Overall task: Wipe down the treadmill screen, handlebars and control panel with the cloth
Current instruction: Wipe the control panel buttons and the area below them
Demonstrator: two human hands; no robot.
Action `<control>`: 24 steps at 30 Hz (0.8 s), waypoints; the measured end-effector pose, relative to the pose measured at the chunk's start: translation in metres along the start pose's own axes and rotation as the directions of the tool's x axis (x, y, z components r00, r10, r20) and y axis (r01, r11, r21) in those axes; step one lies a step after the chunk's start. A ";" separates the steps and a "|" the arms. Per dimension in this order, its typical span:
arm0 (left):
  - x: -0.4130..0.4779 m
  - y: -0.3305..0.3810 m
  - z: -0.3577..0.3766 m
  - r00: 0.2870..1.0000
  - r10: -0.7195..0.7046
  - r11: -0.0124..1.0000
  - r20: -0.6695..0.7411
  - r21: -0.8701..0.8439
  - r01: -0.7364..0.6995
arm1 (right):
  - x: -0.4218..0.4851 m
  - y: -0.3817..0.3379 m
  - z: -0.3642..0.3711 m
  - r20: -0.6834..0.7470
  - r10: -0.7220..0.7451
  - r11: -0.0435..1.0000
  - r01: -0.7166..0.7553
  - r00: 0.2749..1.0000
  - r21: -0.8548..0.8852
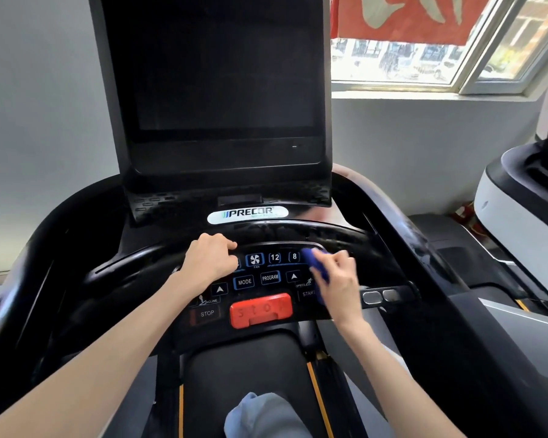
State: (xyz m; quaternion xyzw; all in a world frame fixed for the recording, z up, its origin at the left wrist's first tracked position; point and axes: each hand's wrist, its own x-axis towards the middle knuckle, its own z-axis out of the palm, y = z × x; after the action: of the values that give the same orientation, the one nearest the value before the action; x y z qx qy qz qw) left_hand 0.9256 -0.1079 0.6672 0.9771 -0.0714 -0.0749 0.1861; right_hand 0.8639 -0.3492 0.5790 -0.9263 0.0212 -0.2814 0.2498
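Observation:
The treadmill's dark screen (222, 80) stands upright at the top centre. Below it lies the black control panel (257, 279) with blue-lit buttons and a red stop key (260, 309). My right hand (339, 279) grips a blue cloth (312, 263) and presses it on the panel's right side, by the 8 button. My left hand (208, 260) curls round the curved black front handlebar (133, 263) left of the buttons. The side handlebars (424, 248) sweep back on both sides.
A grey wall stands behind the console. A window (424, 42) with a red hanging is at the upper right. A second, white and black machine (519, 197) stands to the right. My knee (263, 415) shows over the belt at the bottom.

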 end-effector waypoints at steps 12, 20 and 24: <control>0.002 0.003 0.000 0.999 -0.033 0.999 -0.003 -0.016 0.033 | 0.049 -0.015 0.001 0.100 0.112 0.975 -0.129 0.989 0.183; 0.001 0.005 0.003 0.999 -0.038 0.999 0.012 0.027 0.038 | 0.043 -0.036 -0.004 0.124 0.186 0.976 -0.198 0.975 0.089; 0.001 0.007 0.004 1.000 -0.032 0.998 0.000 0.060 0.031 | 0.006 -0.076 0.028 0.149 -0.145 0.988 0.137 0.978 0.065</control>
State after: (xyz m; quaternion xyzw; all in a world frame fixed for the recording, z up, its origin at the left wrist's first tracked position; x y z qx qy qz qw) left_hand 0.9249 -0.1158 0.6663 0.9832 -0.0584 -0.0763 0.1554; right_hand 0.8761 -0.2717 0.5980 -0.9372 -0.0716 -0.2269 0.2552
